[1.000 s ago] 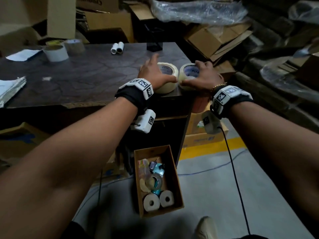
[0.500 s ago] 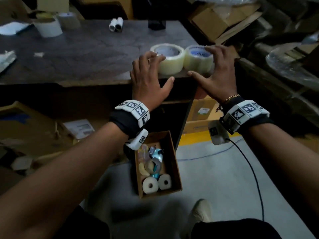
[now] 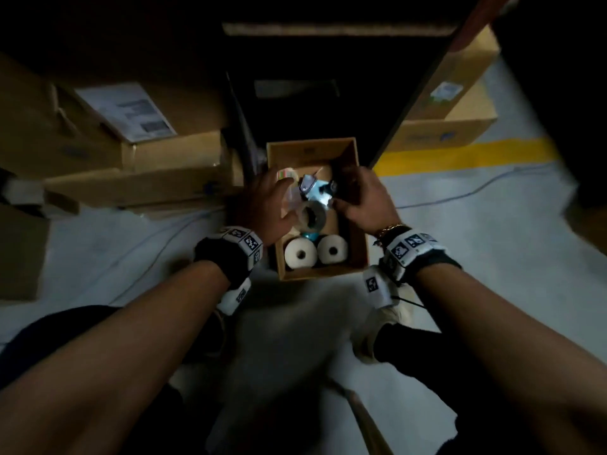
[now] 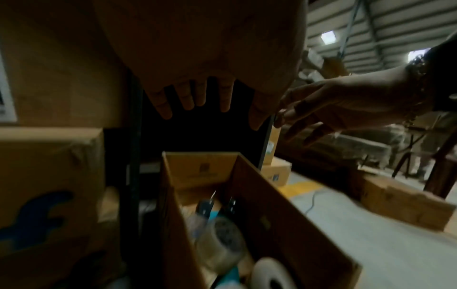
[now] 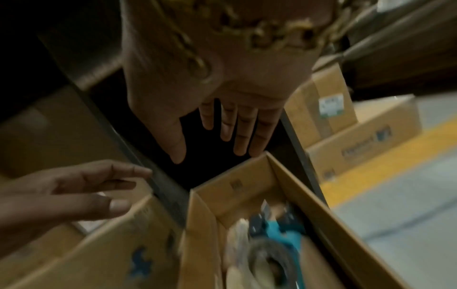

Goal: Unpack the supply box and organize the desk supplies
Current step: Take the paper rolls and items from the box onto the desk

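The supply box (image 3: 358,224), a small open cardboard carton, sits on the grey floor (image 3: 492,244) in front of the dark desk. Inside lie a teal tape dispenser (image 3: 317,192) loaded with a clear tape roll (image 3: 312,216), and two white paper rolls (image 3: 300,254) side by side at the near end. The left hand (image 3: 266,205) and right hand (image 3: 364,198) hover over the box, fingers straight and spread, holding nothing. Larger cardboard boxes (image 3: 131,152) stand just beside it.
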{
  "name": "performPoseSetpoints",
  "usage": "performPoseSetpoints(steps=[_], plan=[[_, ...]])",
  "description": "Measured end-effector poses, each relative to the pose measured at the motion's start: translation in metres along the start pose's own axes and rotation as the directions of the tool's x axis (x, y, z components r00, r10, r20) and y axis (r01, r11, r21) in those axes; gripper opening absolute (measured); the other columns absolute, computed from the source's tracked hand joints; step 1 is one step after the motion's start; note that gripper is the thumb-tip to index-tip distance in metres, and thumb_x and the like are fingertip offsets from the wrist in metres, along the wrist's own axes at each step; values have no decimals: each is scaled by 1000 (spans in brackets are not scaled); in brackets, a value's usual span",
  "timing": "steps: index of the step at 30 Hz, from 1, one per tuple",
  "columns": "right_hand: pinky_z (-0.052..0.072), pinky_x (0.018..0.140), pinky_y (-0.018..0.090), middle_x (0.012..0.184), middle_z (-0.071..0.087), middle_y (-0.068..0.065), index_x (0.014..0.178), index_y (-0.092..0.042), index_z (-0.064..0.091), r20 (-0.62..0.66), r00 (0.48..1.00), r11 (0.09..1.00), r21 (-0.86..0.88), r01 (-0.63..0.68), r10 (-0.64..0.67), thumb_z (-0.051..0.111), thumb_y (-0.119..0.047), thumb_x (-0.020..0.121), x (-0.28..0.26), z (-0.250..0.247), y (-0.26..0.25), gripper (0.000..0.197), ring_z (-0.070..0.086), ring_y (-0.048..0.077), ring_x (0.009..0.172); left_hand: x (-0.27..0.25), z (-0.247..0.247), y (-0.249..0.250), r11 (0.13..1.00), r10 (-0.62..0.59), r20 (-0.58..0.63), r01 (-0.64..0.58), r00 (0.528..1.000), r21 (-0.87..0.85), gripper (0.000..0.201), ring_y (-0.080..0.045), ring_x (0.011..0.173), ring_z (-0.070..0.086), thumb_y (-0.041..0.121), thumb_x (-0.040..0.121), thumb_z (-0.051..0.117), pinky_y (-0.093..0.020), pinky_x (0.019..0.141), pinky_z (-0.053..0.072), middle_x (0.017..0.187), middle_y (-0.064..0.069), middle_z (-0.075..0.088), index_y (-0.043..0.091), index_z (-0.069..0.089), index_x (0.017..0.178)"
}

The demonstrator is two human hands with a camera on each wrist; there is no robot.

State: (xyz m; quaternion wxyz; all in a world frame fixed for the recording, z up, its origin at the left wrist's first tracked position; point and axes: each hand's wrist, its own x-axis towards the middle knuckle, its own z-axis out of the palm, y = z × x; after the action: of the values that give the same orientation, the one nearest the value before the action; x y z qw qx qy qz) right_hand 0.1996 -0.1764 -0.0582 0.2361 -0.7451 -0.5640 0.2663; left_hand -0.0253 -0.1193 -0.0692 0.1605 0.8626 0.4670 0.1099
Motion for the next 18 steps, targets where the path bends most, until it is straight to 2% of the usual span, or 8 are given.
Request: performPoseSetpoints(steps=[2, 4, 7, 11, 13, 15, 18], plan=[[48, 98, 43, 135, 49, 10, 139, -20, 42, 122, 988, 995, -43, -92, 97, 74, -39, 77, 10, 42, 23, 72, 54, 34, 120, 1, 36, -23, 996, -16, 163, 1, 986, 92, 73, -33, 142, 25, 48, 81, 62, -51, 110, 31, 158, -9, 21, 21, 37, 145], [42, 103, 37, 143, 43, 13, 144, -17, 37, 210, 968, 989, -75, -124, 137, 76, -34, 79, 18, 69, 36, 78, 49, 34, 127, 3, 57, -36, 989, 9, 272, -49, 962, 140, 79, -31, 148, 8, 49, 84, 61, -53, 116, 20, 162, -7, 7, 22, 27, 150], [39, 106, 37, 150, 32, 17, 149, -19, 31, 317, 925, 977, -118, -180, 208, 77, -32, 79, 41, 103, 54, 85, 45, 38, 131, 10, 84, -52, 988, 54, 344, -101, 937, 120, 86, -32, 149, -7, 52, 83, 61, -50, 120, 5, 163, -8, -2, 21, 21, 153], [34, 113, 39, 159, 14, 17, 153, -25, 22, 370, 888, 958, -189, -216, 273, 81, -45, 71, 69, 142, 77, 103, 32, 36, 143, 18, 113, -64, 966, 31, 349, -118, 937, 231, 92, -28, 149, -9, 69, 79, 48, -58, 116, 10, 163, -5, -3, 27, 14, 154], [30, 116, 37, 161, 5, 19, 155, -25, 18, 376, 885, 954, -221, -202, 274, 82, -43, 71, 81, 157, 88, 107, 23, 37, 147, 20, 123, -66, 962, 35, 318, -118, 948, 246, 92, -27, 150, -8, 70, 80, 46, -56, 115, 3, 163, -4, -2, 27, 13, 154], [29, 117, 41, 162, -3, 18, 156, -27, 12, 367, 881, 940, -271, -206, 299, 82, -38, 72, 89, 166, 94, 110, 20, 40, 148, 21, 129, -67, 959, 43, 298, -122, 954, 254, 92, -27, 149, -8, 70, 81, 45, -53, 115, -2, 163, -4, -3, 27, 10, 154], [25, 118, 46, 164, -2, 15, 157, -30, 4, 362, 872, 927, -302, -225, 329, 82, -41, 70, 99, 179, 94, 117, 15, 40, 148, 22, 132, -67, 958, 43, 281, -120, 959, 262, 93, -27, 149, -9, 70, 80, 43, -56, 115, 2, 163, -4, -4, 27, 7, 154]])
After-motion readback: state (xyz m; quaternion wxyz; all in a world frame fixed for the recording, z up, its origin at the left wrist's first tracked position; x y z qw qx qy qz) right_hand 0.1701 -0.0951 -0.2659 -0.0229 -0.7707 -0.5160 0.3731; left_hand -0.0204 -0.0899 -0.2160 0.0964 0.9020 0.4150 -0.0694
